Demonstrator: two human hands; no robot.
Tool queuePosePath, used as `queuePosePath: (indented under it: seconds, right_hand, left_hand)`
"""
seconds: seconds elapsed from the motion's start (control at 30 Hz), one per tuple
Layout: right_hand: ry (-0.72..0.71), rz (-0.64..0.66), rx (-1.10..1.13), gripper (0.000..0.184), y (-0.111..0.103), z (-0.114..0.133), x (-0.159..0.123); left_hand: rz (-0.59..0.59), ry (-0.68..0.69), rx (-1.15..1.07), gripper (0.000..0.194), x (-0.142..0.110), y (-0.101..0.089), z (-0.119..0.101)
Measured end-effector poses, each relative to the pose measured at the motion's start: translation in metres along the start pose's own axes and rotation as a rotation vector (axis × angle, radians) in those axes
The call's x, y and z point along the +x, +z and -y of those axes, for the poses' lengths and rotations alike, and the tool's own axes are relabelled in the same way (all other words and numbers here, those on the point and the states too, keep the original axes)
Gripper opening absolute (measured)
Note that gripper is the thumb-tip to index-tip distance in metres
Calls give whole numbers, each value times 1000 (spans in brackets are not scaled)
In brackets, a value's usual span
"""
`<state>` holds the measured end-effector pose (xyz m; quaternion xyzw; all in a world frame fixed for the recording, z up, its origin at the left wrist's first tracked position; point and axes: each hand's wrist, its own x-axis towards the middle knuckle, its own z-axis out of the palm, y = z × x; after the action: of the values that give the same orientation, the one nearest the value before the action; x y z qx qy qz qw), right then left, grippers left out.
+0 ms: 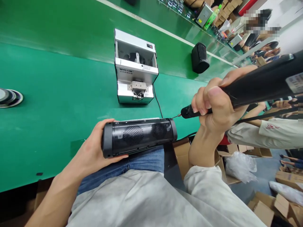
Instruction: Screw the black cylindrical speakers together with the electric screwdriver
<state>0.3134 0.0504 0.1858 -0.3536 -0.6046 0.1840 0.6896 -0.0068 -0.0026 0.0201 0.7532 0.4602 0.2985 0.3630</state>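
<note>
Gripped at its left end by my left hand (96,146), a long black speaker housing (144,136) lies sideways over the table's front edge and my lap. Two round perforated patches show on its upper face. My right hand (217,101) is closed around a black electric screwdriver (258,80), its thin bit pointing left at the housing's right end. The bit tip comes to the upper corner of that end; whether a screw sits there is too small to tell. Behind the housing stands a silver screw feeder (136,75) marked WEIXIN.
On the green table (59,88) are a black speaker box (200,58) at the back right and a round driver-like part (10,97) at the left edge. Cardboard boxes (265,205) and a plastic bag (241,167) lie at the right. Other people sit along the bench.
</note>
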Motion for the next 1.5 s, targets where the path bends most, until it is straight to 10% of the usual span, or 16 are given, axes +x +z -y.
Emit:
queuePosePath:
  seconds: [0.63, 0.83, 1.07, 1.23, 1.5]
  right_hand:
    - [39, 194, 128, 22, -6, 4, 24]
    - [-228, -116, 189, 13, 48, 47, 54]
    - [-129, -92, 79, 38, 119, -7, 64]
    - [66, -119, 40, 69, 124, -35, 76]
    - [41, -92, 98, 39, 119, 2, 53]
  left_hand:
    - [15, 83, -50, 107, 3, 3, 3]
    - [20, 99, -62, 110, 3, 4, 3]
    - [14, 122, -85, 112, 3, 4, 3]
    - [4, 144, -93, 118, 3, 5, 3]
    - [-18, 204, -90, 128, 3, 10, 7]
